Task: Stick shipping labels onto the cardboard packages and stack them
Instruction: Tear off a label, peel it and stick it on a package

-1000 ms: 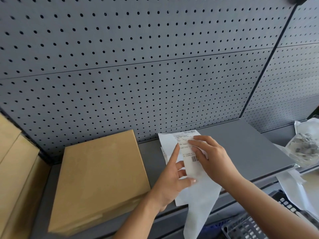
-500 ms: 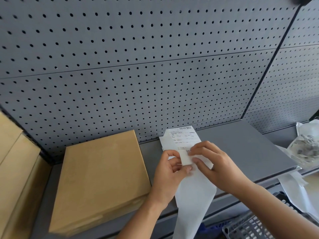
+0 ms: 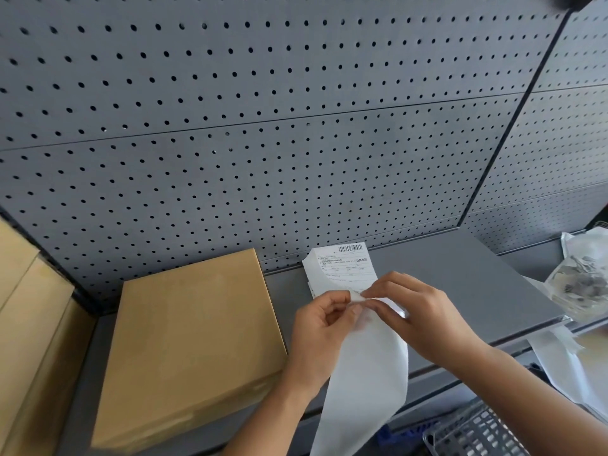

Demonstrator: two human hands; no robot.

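Fingers: thumb and forefinger of each hand meet at the centre of the frame, pinching the near end of a shipping label (image 3: 348, 269); the other fingers curl loosely.
Left hand (image 3: 324, 327): enters from the lower middle of the frame, its fingers (image 3: 342, 296) gripping the label's edge from the left side.
Right hand (image 3: 418, 314): enters from the lower right, forearm crossing the corner of the frame, its fingertips pressed against the same edge, touching those of the left hand.
Shipping label: white, printed with a barcode at its far end and lines of small text too fine to read; it sits just above centre, its far end towards the pegboard (image 3: 263, 126).
Backing strip (image 3: 365, 383): a long blank white strip hangs from the pinch point down past the shelf edge to the bottom of the frame.
Label stack: whether more labels lie beneath the top one cannot be told for certain, though layered edges show at its left side.
Cardboard package (image 3: 194, 340): flat, tan, plain on top, lying on the grey shelf (image 3: 460, 278) at lower left of centre, just beside the left hand but apart from the label.
More cardboard (image 3: 29, 317): tan boxes fill the far left edge of the frame.
Pegboard: grey, perforated, filling the upper two thirds of the frame.
Right edge: a clear bag (image 3: 582, 284) of small grey parts and loose white paper.
Lower right corner: part of a wire basket (image 3: 477, 436).
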